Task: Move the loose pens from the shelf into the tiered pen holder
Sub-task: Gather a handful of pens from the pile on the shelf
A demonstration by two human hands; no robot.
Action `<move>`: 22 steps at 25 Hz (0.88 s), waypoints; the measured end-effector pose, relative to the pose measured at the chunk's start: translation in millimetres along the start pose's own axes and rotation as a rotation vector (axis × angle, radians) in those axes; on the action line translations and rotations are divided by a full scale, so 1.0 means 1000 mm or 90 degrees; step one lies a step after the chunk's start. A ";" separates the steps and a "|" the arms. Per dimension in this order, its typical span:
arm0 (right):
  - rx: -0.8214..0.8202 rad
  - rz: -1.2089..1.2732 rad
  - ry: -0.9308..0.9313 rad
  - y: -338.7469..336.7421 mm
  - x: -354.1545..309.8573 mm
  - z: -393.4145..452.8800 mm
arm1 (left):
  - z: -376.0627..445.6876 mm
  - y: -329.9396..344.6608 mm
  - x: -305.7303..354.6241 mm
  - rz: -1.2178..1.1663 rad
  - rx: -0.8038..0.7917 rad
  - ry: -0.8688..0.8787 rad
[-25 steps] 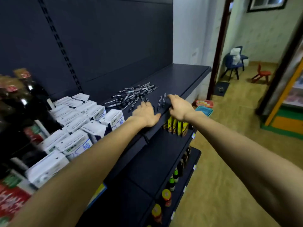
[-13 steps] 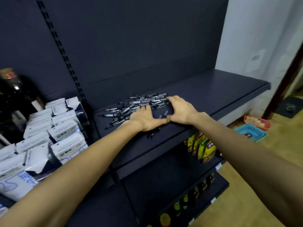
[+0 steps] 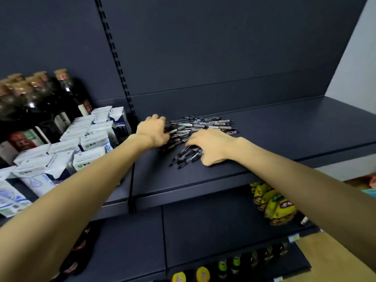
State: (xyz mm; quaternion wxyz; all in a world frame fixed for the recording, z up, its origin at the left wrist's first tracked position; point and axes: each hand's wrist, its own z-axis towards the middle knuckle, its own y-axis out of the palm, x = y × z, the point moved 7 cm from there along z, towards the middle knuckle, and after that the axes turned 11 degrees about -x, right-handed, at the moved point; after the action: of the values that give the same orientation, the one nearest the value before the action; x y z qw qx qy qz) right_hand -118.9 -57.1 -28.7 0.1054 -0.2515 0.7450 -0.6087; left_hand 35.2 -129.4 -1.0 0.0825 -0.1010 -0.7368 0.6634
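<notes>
Dark bottles (image 3: 67, 94) with red-and-white labels, lettering too blurred to read; white cartons (image 3: 89, 139) with green logos and blue print, likewise illegible. Left hand (image 3: 153, 132): palm down, fingers curled around the left end of the loose pens (image 3: 203, 127). Pens: heaped on the dark shelf (image 3: 284, 127), near its back panel. Right hand (image 3: 211, 146): palm down, fingers curled over a small cluster of pens at the heap's front, seemingly gripping them. Below right: yellow snack packets (image 3: 272, 202); bottom tier, capped bottles (image 3: 203, 274). Pale wall, wood-tone floor far right.
</notes>
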 end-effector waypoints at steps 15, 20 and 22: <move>0.002 0.011 0.052 -0.007 -0.008 0.017 | -0.014 0.007 -0.030 0.069 -0.049 0.008; 0.021 0.071 0.052 -0.004 -0.002 0.010 | -0.014 0.007 -0.030 0.070 -0.059 0.025; 0.040 0.018 0.050 -0.005 -0.006 0.009 | -0.014 0.007 -0.030 0.072 -0.059 0.028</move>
State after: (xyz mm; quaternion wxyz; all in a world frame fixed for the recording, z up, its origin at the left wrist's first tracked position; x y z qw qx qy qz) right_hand -108.0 -62.5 -26.6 0.0928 -0.2136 0.7323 -0.6399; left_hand 67.9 -122.6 -6.3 0.0565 -0.1607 -0.7578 0.6299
